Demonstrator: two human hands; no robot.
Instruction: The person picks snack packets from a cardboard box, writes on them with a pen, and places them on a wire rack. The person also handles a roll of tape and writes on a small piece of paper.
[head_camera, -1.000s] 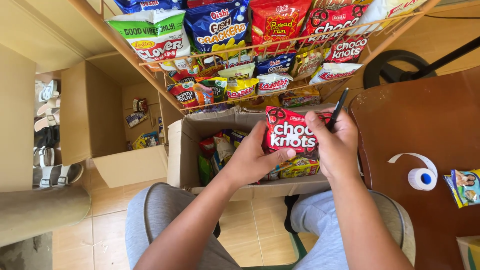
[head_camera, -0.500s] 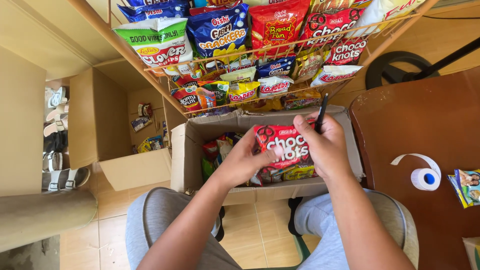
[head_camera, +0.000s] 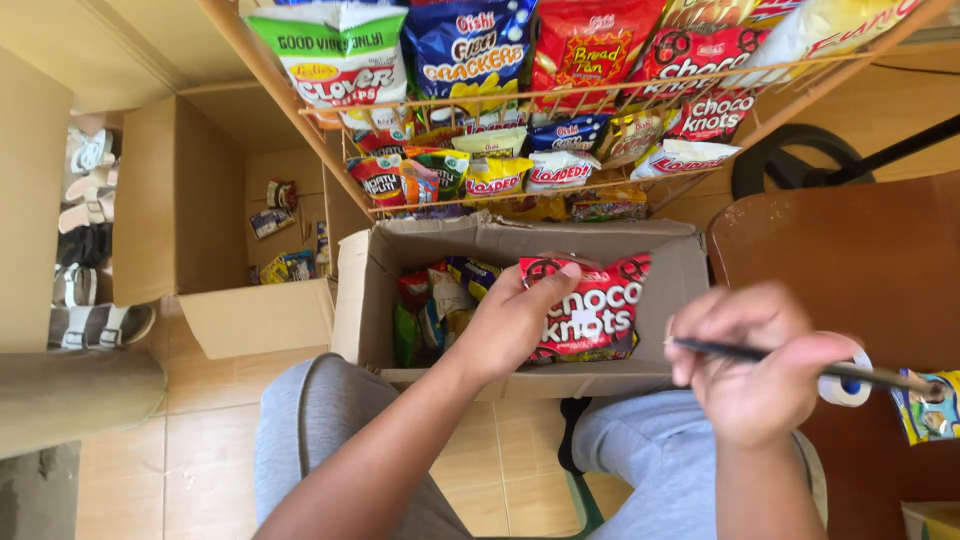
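The left hand (head_camera: 515, 325) curls round a red snack bag (head_camera: 590, 305), thumb on its top edge, over the open cardboard box (head_camera: 520, 245); at three o'clock the right hand (head_camera: 750, 365), blurred, pinches a dark pen (head_camera: 800, 362) in closed fingers; a wire snack rack (head_camera: 560, 100) stands at twelve o'clock.

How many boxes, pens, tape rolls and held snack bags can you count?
Cardboard boxes: 2
Red snack bag in the left hand: 1
Pen in the right hand: 1
Tape roll: 1
Total: 5
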